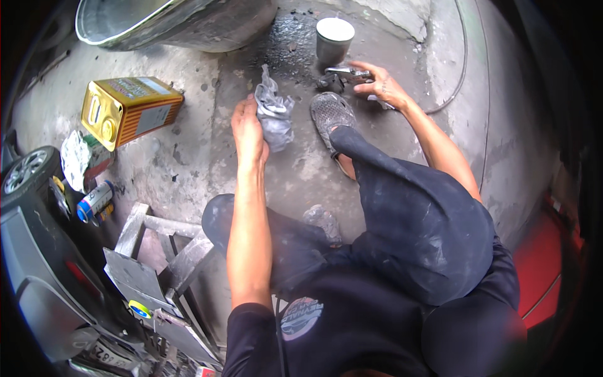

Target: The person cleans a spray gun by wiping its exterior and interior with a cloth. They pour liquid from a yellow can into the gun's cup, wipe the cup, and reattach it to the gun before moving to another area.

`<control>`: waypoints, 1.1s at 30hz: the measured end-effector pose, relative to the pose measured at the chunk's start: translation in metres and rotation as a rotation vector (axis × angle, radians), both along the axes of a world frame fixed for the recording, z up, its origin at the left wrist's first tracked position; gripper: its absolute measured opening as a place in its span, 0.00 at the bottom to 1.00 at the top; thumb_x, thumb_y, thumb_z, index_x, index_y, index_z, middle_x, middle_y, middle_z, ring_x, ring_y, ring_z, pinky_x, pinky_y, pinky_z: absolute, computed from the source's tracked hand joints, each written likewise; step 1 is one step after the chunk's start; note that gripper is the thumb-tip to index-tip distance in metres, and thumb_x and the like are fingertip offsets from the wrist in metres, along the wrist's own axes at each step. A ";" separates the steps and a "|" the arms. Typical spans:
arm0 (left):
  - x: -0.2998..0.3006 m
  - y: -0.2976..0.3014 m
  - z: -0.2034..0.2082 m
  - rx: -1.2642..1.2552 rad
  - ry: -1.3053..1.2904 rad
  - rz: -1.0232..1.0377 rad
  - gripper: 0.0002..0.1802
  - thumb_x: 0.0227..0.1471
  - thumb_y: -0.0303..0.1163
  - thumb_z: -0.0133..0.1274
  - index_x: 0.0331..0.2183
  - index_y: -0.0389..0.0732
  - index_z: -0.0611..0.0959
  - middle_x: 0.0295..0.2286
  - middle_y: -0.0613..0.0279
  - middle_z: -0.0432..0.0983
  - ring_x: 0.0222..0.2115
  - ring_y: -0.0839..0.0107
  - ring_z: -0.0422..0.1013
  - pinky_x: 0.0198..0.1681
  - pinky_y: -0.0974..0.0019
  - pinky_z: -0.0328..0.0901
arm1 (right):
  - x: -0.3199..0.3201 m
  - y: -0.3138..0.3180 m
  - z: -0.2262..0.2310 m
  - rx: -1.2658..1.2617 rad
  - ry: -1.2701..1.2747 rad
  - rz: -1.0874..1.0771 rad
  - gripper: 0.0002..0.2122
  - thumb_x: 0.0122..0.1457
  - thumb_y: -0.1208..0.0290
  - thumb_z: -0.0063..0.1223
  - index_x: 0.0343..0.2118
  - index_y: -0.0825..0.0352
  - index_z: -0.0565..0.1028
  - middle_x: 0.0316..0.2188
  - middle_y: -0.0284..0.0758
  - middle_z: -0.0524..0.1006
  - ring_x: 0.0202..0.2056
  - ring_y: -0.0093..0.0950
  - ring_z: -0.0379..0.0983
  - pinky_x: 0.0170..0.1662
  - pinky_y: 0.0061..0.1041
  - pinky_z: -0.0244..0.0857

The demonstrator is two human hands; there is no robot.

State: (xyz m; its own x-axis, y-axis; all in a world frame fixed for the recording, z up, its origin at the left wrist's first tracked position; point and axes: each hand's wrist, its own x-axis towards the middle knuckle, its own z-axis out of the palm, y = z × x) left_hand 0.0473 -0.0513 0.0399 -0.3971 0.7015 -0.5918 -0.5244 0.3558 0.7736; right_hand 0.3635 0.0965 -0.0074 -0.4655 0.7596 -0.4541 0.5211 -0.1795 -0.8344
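My left hand is closed on a crumpled grey-white rag, which may be thin plastic; it bunches up to the right of my fingers. Farther off to the right, my right hand curls its fingers and thumb around what looks like a metal spray gun. Just beyond the gun is a dark cup with a white top, either a lid or its contents. Whether cup and gun are joined is hard to make out. My shoe stands close below the gun.
A yellow metal can lies on the concrete at left, near a blue-capped spray can. A large curved grey shell sits at the far side. Lower left are a metal stand and a dark car. A hose runs along the right.
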 end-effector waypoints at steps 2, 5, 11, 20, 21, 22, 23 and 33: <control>0.004 0.005 -0.002 0.048 -0.266 0.038 0.18 0.68 0.35 0.43 0.49 0.30 0.76 0.49 0.52 0.76 0.50 0.64 0.73 0.57 0.58 0.65 | 0.012 -0.003 0.015 0.159 0.030 -0.095 0.29 0.53 0.75 0.54 0.62 0.63 0.69 0.58 0.41 0.73 0.59 0.34 0.68 0.62 0.37 0.63; 0.020 0.015 0.004 0.082 -0.490 -0.003 0.19 0.69 0.35 0.41 0.52 0.32 0.74 0.51 0.52 0.75 0.53 0.60 0.72 0.59 0.52 0.65 | -0.002 -0.026 0.062 0.387 0.129 -0.123 0.30 0.53 0.75 0.55 0.63 0.62 0.68 0.60 0.42 0.71 0.63 0.35 0.64 0.62 0.37 0.62; 0.062 0.066 0.069 0.104 0.221 -0.711 0.18 0.65 0.41 0.50 0.45 0.37 0.80 0.38 0.55 0.81 0.39 0.61 0.78 0.40 0.57 0.72 | -0.063 -0.052 0.096 0.358 0.289 -0.018 0.26 0.52 0.82 0.47 0.57 0.65 0.73 0.53 0.46 0.76 0.53 0.38 0.75 0.59 0.33 0.68; 0.058 0.224 0.025 0.472 1.333 -1.390 0.38 0.45 0.39 0.65 0.59 0.45 0.75 0.48 0.44 0.75 0.50 0.51 0.73 0.54 0.52 0.68 | -0.023 -0.048 0.051 0.577 -0.149 -0.118 0.24 0.50 0.78 0.45 0.53 0.63 0.76 0.53 0.48 0.73 0.51 0.47 0.74 0.58 0.36 0.67; 0.062 0.237 0.028 0.444 1.316 -1.534 0.40 0.42 0.37 0.65 0.59 0.46 0.75 0.47 0.45 0.76 0.49 0.52 0.74 0.53 0.53 0.68 | -0.022 -0.046 0.049 0.580 -0.179 -0.094 0.24 0.51 0.78 0.46 0.54 0.62 0.76 0.54 0.48 0.72 0.51 0.48 0.74 0.58 0.37 0.68; 0.065 0.248 0.025 0.409 1.290 -1.683 0.41 0.40 0.34 0.66 0.59 0.48 0.76 0.47 0.45 0.77 0.49 0.53 0.74 0.53 0.53 0.68 | -0.023 -0.046 0.048 0.574 -0.208 -0.071 0.24 0.51 0.78 0.46 0.54 0.61 0.75 0.55 0.48 0.71 0.51 0.48 0.73 0.58 0.39 0.68; 0.062 0.260 0.016 0.475 1.172 -1.718 0.43 0.36 0.29 0.65 0.59 0.49 0.77 0.42 0.45 0.81 0.44 0.55 0.78 0.49 0.57 0.71 | -0.025 -0.045 0.051 0.572 -0.232 -0.046 0.24 0.52 0.78 0.46 0.55 0.60 0.75 0.56 0.48 0.70 0.52 0.49 0.73 0.57 0.40 0.68; 0.062 0.275 0.015 0.509 1.008 -1.732 0.35 0.30 0.28 0.65 0.48 0.43 0.81 0.36 0.49 0.82 0.36 0.57 0.79 0.41 0.58 0.72 | -0.019 -0.037 0.042 0.654 -0.219 0.030 0.21 0.53 0.80 0.47 0.51 0.63 0.77 0.51 0.46 0.73 0.50 0.47 0.74 0.53 0.40 0.70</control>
